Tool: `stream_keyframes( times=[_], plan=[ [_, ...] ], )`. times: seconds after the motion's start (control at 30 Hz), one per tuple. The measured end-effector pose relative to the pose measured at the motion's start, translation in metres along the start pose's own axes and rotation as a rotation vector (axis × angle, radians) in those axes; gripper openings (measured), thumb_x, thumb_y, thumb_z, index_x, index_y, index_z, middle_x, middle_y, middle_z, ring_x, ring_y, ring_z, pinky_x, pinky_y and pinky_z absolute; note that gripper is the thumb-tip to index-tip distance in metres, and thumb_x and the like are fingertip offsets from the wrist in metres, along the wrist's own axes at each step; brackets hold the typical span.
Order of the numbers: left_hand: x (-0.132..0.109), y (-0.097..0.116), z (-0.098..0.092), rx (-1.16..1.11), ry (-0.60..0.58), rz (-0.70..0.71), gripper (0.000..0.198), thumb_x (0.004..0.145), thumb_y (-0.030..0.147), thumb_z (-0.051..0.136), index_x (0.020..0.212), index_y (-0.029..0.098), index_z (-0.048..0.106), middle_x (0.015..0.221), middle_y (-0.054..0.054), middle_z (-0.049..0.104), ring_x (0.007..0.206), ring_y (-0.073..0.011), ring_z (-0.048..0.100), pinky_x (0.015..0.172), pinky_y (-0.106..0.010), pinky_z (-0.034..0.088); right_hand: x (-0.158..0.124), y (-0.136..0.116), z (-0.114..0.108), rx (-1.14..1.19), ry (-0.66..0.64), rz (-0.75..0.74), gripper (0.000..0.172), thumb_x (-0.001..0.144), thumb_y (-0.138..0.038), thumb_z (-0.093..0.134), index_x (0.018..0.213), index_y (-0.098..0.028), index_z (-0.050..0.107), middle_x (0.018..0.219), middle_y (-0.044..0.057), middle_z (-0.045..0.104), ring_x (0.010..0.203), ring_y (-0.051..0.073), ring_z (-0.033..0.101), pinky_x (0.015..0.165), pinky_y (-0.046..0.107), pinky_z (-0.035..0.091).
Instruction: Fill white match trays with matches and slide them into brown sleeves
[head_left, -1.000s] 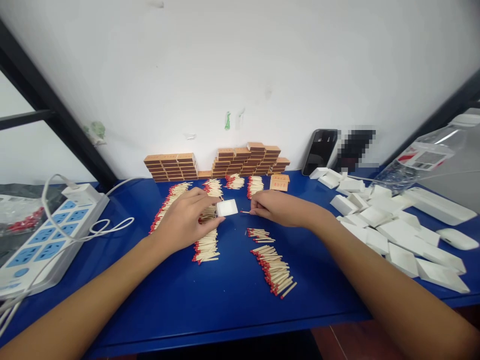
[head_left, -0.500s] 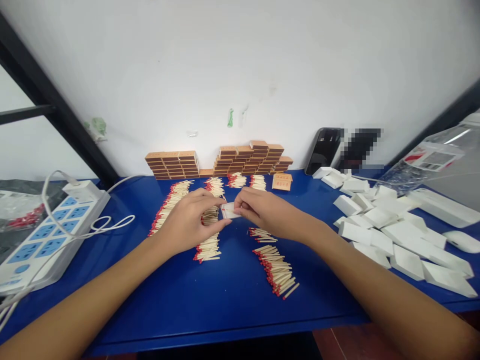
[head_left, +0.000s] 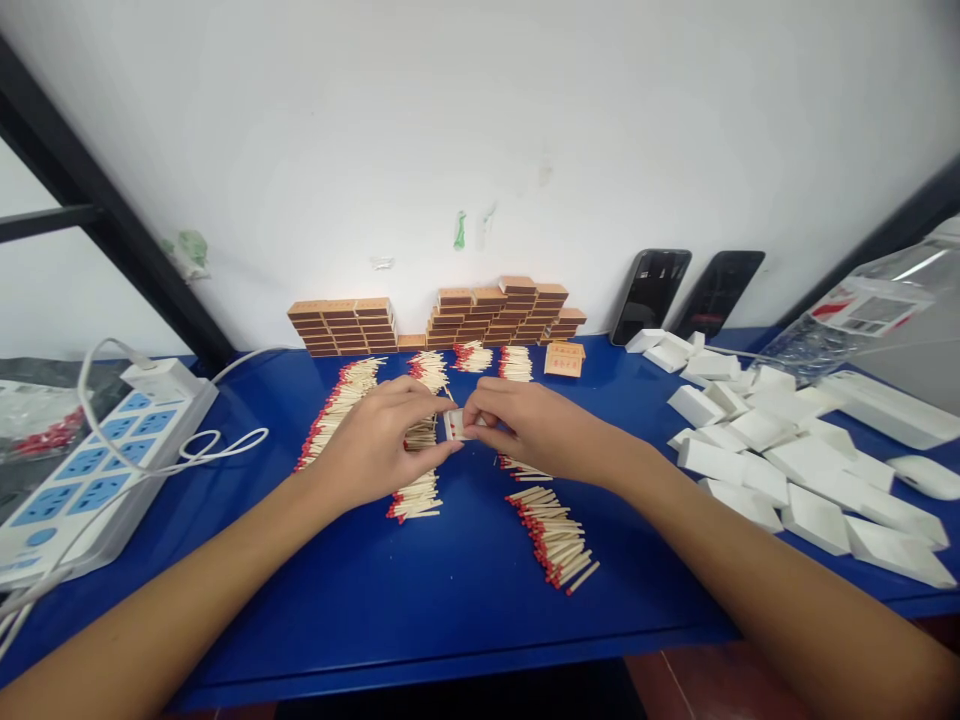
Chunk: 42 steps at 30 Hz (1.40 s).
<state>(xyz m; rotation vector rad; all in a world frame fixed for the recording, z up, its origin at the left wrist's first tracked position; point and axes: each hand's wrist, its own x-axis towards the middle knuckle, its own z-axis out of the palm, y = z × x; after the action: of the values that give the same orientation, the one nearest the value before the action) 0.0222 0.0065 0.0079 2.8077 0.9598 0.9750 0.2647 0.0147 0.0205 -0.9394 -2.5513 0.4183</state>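
Between thumb and fingers, my left hand [head_left: 379, 435] grips the left end of a small white matchbox tray [head_left: 451, 424]. My right hand [head_left: 536, 425] is closed in a pinch over the tray, on matches whose red heads show beside its fingertips. Its fingers hide much of the tray. Loose red-headed matches lie in rows around both hands: a long row [head_left: 341, 405] left of my left hand, a row [head_left: 416, 497] partly under it, and a pile [head_left: 555, 535] below my right hand. An orange matchbox sleeve [head_left: 564, 359] lies beyond my right hand.
Stacked matchboxes [head_left: 491, 318] stand along the wall, with another stack [head_left: 343, 328] further left. Many white trays [head_left: 757, 430] are heaped at the right, near two phones [head_left: 651, 290], a plastic bottle [head_left: 847, 315] and a white mouse [head_left: 926, 477]. A power strip [head_left: 105, 470] with cables lies left.
My right hand has shifted slightly left over the tray, and red match heads now show inside it. My left hand keeps its hold. The view has shifted slightly.
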Motion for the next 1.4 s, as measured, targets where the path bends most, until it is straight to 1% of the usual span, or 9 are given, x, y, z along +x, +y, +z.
stream_keyframes(
  times=[0.2,0.3,0.37,0.43,0.57,0.67,0.83,1.2,1.4],
  plan=[
    [0.0,0.0,0.0,-0.008,-0.046,-0.01,0.028,0.094,0.035,0.075,0.117,0.018,0.074,0.101,-0.009,0.076,0.097,-0.0249,0.068,0.083,-0.039,0.056,-0.001,0.002,-0.001,0.015,-0.062,-0.032,0.013,0.104,-0.023,0.056,0.101,-0.019,0.067,0.098,0.005,0.062,0.075,0.015,0.055,0.069,0.03,0.039],
    [-0.001,-0.002,0.0,0.004,-0.04,-0.019,0.03,0.094,0.037,0.075,0.118,0.019,0.074,0.101,-0.008,0.076,0.097,-0.0247,0.068,0.083,-0.039,0.056,-0.003,0.003,-0.014,0.01,-0.067,-0.021,0.017,0.103,-0.024,0.054,0.1,-0.02,0.07,0.097,0.006,0.063,0.081,0.017,0.057,0.072,0.03,0.04],
    [-0.002,-0.004,0.0,0.03,-0.02,-0.021,0.032,0.094,0.037,0.075,0.119,0.018,0.073,0.1,-0.008,0.076,0.097,-0.0247,0.068,0.084,-0.039,0.056,-0.006,0.006,-0.027,-0.02,-0.065,0.042,0.018,0.102,-0.028,0.056,0.099,-0.021,0.071,0.096,0.006,0.065,0.084,0.019,0.058,0.073,0.031,0.041],
    [-0.002,-0.006,0.0,0.059,-0.003,-0.018,0.032,0.094,0.037,0.075,0.118,0.017,0.074,0.098,-0.008,0.076,0.097,-0.0248,0.068,0.084,-0.039,0.055,-0.01,0.01,-0.038,-0.05,-0.137,0.153,0.017,0.096,-0.036,0.065,0.097,-0.021,0.072,0.095,0.006,0.068,0.084,0.02,0.06,0.071,0.032,0.042],
    [-0.002,-0.007,0.001,0.07,-0.012,-0.017,0.031,0.095,0.038,0.073,0.118,0.017,0.074,0.098,-0.008,0.075,0.098,-0.0248,0.068,0.085,-0.039,0.056,-0.016,0.018,-0.045,-0.045,-0.392,0.333,0.03,0.078,-0.045,0.081,0.096,-0.021,0.074,0.098,0.007,0.073,0.082,0.022,0.064,0.067,0.032,0.046],
    [-0.001,-0.006,0.002,0.064,-0.032,-0.023,0.031,0.095,0.038,0.073,0.118,0.018,0.074,0.098,-0.008,0.075,0.098,-0.0246,0.068,0.084,-0.038,0.056,-0.017,0.021,-0.038,-0.011,-0.448,0.344,0.021,0.082,-0.041,0.077,0.091,-0.022,0.074,0.095,0.005,0.074,0.079,0.02,0.065,0.064,0.031,0.047],
    [-0.001,-0.003,0.001,0.058,-0.037,-0.026,0.03,0.095,0.037,0.074,0.118,0.018,0.074,0.097,-0.008,0.075,0.096,-0.0243,0.068,0.08,-0.036,0.055,-0.017,0.022,-0.035,0.058,-0.473,0.354,0.016,0.086,-0.038,0.073,0.085,-0.022,0.072,0.085,0.004,0.075,0.07,0.018,0.065,0.058,0.03,0.045],
    [-0.002,-0.004,0.002,0.059,-0.061,-0.013,0.029,0.094,0.038,0.074,0.116,0.018,0.074,0.099,-0.009,0.076,0.098,-0.026,0.069,0.085,-0.04,0.057,-0.016,0.023,-0.046,0.039,-0.417,0.335,0.013,0.087,-0.032,0.07,0.085,-0.021,0.076,0.082,0.005,0.075,0.07,0.019,0.065,0.059,0.031,0.046],
    [-0.001,-0.001,0.002,0.046,-0.089,-0.021,0.029,0.095,0.036,0.073,0.116,0.017,0.074,0.101,-0.01,0.075,0.098,-0.026,0.069,0.086,-0.041,0.057,-0.016,0.025,-0.046,0.033,-0.432,0.355,0.011,0.087,-0.028,0.069,0.084,-0.02,0.075,0.08,0.004,0.075,0.068,0.017,0.064,0.059,0.03,0.045]
  ],
)
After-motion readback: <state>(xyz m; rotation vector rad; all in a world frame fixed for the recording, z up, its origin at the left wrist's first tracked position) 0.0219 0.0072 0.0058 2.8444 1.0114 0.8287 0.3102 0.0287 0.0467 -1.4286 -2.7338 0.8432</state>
